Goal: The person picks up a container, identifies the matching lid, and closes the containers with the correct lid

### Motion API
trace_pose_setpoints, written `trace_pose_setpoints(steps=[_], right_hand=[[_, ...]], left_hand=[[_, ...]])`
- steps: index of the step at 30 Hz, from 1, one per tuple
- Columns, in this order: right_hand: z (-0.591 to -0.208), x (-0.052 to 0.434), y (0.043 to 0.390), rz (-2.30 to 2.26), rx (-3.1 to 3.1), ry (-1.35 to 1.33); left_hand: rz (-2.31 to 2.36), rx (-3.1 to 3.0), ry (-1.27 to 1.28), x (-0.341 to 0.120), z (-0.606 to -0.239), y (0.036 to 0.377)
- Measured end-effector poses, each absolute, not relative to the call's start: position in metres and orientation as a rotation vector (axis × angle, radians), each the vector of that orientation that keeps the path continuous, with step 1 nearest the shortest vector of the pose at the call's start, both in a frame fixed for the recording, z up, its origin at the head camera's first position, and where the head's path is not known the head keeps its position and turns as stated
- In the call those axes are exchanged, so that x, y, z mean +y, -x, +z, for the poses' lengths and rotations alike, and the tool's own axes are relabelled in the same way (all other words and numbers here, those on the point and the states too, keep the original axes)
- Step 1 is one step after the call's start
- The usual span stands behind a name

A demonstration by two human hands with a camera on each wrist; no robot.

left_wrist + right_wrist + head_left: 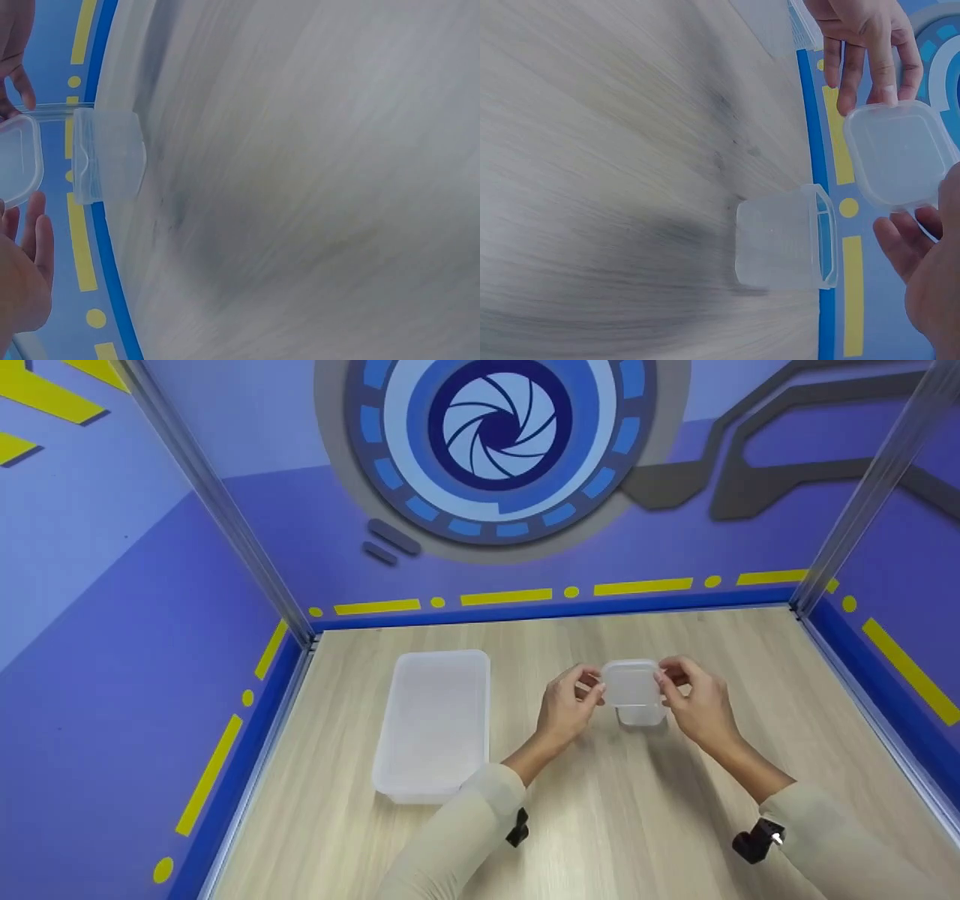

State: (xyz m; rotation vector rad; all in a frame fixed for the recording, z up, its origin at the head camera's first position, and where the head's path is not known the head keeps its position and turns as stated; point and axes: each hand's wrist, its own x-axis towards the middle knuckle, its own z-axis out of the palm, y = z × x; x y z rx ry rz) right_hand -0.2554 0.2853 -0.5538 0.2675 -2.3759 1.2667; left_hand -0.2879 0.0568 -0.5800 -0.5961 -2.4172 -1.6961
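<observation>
A small, clear square lid is held up level between both hands, above a small clear plastic container. My left hand pinches the lid's left edge between thumb and fingers. At the opposite edge, my right hand pinches it the same way. In the right wrist view, the small container stands upright on the table with its top uncovered, and a gap separates it from the lid. The left wrist view also shows the lid apart from the container.
A larger rectangular translucent box with a flat top stands on the wooden table, left of my left forearm. Blue printed panels enclose the table at the back and both sides, with metal posts at the corners.
</observation>
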Motion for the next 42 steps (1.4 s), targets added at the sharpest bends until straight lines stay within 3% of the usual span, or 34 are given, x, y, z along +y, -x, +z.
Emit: trace_pose_setpoints(steps=[18,27,42], right_hand=[[-0.548,0.275,0.263,1.233,-2.221,-0.18],[-0.543,0.276,0.264,1.146,-2.173,-0.129],[-0.541,0.284,0.265,1.022,-2.277,-0.146]], left_hand=[[-1.471,-2.299,0.389,0.076,-0.568,0.288],[-1.394,-2.333,0.413,0.083,-0.562,0.29],[-1.651,-2.449,0.449,0.091,-0.561,0.294]])
